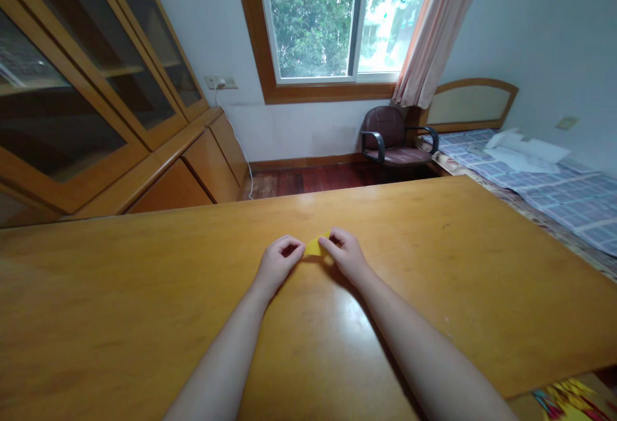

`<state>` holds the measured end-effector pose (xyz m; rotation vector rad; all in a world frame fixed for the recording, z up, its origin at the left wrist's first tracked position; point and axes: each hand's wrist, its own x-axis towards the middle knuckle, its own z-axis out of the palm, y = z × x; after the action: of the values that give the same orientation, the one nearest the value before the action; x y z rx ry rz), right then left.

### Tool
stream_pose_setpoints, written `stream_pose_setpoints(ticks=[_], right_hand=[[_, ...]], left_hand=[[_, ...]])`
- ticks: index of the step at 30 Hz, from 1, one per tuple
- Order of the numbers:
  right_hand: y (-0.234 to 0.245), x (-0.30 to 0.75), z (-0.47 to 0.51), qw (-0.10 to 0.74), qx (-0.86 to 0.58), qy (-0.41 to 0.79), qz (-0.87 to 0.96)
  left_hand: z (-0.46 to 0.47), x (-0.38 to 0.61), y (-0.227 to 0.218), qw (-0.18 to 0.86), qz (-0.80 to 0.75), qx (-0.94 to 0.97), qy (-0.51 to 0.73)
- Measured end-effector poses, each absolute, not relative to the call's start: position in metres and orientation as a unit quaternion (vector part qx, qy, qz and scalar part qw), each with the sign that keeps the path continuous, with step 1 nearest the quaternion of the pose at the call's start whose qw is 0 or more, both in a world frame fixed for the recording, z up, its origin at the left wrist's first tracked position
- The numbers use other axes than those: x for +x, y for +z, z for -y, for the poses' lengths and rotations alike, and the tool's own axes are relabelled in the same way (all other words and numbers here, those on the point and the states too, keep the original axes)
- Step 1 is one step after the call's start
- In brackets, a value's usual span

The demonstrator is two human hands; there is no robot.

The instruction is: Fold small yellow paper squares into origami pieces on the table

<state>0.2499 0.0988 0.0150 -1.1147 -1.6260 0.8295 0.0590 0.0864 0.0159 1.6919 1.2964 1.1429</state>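
Note:
A small piece of yellow paper (pixel 314 246) is stretched between my two hands, just above the wooden table (pixel 193 318). My left hand (pixel 281 260) pinches its left end between thumb and forefinger. On the other side, the thumb and fingers of my right hand (pixel 346 252) are closed on the right end and cover part of it. Whether the paper is folded, I cannot tell at this size.
Colourful yellow, red and blue pieces (pixel 571 398) lie below the table's near right corner. Beyond the far edge stands a brown armchair (pixel 388 132). A bed (pixel 569 183) is on the right, a glass-fronted cabinet (pixel 139 132) on the left.

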Motion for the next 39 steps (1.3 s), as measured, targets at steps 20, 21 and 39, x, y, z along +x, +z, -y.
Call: stream_pose_setpoints(ticks=[20, 21, 39], right_hand=[[0.016, 0.249, -0.099, 0.458, -0.438, 0.323, 0.703], [0.017, 0.248, -0.098, 0.452, -0.431, 0.318, 0.713], [0.009, 0.254, -0.104, 0.531, -0.487, 0.365, 0.589]], left_hand=[[-0.087, 0.059, 0.016, 0.354, -0.473, 0.677, 0.438], [-0.086, 0.059, 0.016, 0.349, -0.469, 0.689, 0.428], [-0.091, 0.052, 0.01, 0.356, -0.529, 0.603, 0.479]])
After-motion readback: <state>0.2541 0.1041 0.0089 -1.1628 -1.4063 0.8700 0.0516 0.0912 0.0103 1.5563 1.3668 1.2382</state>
